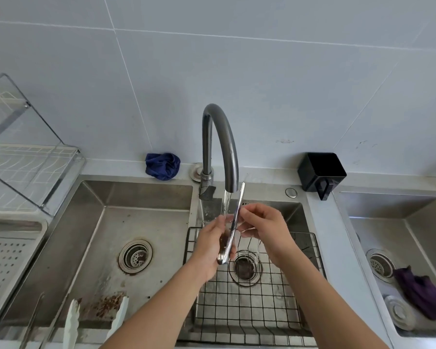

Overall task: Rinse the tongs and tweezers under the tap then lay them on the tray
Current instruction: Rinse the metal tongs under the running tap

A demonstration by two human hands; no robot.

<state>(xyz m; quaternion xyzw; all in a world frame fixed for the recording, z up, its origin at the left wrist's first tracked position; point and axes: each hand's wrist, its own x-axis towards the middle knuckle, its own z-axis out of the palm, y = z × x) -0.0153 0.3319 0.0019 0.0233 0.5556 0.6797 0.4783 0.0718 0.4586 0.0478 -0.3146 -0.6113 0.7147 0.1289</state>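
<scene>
A pair of shiny steel tongs [233, 225] is held upright under the running water of the dark curved tap [220, 142]. My left hand [213, 244] grips the tongs near their rounded lower end. My right hand [263, 224] pinches one arm higher up. White-tipped tongs [72, 321] lean in the left sink [68, 238] at the front, with thin metal tweezers [33, 321] beside them. A perforated steel tray [0, 255] lies at the far left.
A black wire rack [252, 306] covers the floor of the middle sink. A blue cloth [161, 165] and a black holder [321, 172] sit on the back ledge. A dish rack [23, 157] stands at left. The right sink [388, 215] holds a purple cloth [423, 293].
</scene>
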